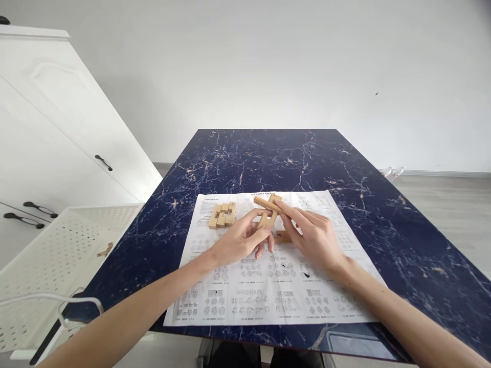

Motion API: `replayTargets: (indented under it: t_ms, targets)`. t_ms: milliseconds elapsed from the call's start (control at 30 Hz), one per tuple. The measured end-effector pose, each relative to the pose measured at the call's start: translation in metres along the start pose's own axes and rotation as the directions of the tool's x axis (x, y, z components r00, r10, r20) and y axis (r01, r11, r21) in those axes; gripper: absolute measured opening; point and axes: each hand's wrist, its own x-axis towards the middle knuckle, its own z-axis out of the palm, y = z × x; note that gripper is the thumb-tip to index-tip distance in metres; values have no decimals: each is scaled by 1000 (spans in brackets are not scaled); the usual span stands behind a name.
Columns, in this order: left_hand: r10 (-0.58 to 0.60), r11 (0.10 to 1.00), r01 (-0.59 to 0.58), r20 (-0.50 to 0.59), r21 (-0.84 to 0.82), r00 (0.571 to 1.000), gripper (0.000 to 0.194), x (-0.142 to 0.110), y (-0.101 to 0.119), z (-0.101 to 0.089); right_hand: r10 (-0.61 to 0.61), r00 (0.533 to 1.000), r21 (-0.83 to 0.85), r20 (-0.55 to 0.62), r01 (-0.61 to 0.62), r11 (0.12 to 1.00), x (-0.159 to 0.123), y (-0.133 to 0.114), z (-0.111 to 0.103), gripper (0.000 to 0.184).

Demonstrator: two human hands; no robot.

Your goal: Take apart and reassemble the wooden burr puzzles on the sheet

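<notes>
With forearms entering from the lower corners, grips a notched wooden piece in the left hand and a crossing wooden bar in the right hand, near frame centre, over a printed sheet.

Bright, even, cool light here, and the wall glows pale grey across the top, dimming toward the upper right corner. No lamp or window shows, so the source can't be told. Down the middle, the dark tabletop carries a soft sheen, with a pale reflection at its lower right edge. Shadows under the hands stay faint on the paper sheet. Wide-lens stretch pulls the cabinet at left and both forearms outward; the sheet's small print turns mushy, too soft to read.
</notes>
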Motion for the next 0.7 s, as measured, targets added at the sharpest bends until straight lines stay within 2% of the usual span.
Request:
replayTargets:
  t_ms: [233,467,567,633,700]
  targets:
    - [-7,1000,7,-7,-4,1000,55,0,0,-1,-15,1000,82,20,13,997,-3,7,1,44]
    - [13,1000,-13,-19,-11,1000,47,0,-1,-1,32,998,103,63,-39,994,-1,4,-1,41]
    - [38,999,-39,-78,-21,996,40,0,0,-1,118,992,145,52,-125,982,1,2,-3,41]
    - [58,998,-62,-147,-22,987,31,0,0,-3,193,980,169,40,-197,966,3,2,-4,32]
    - [82,996,-86,-218,-8,972,24,1,-2,-5,210,974,168,84,-221,961,3,4,-4,19]
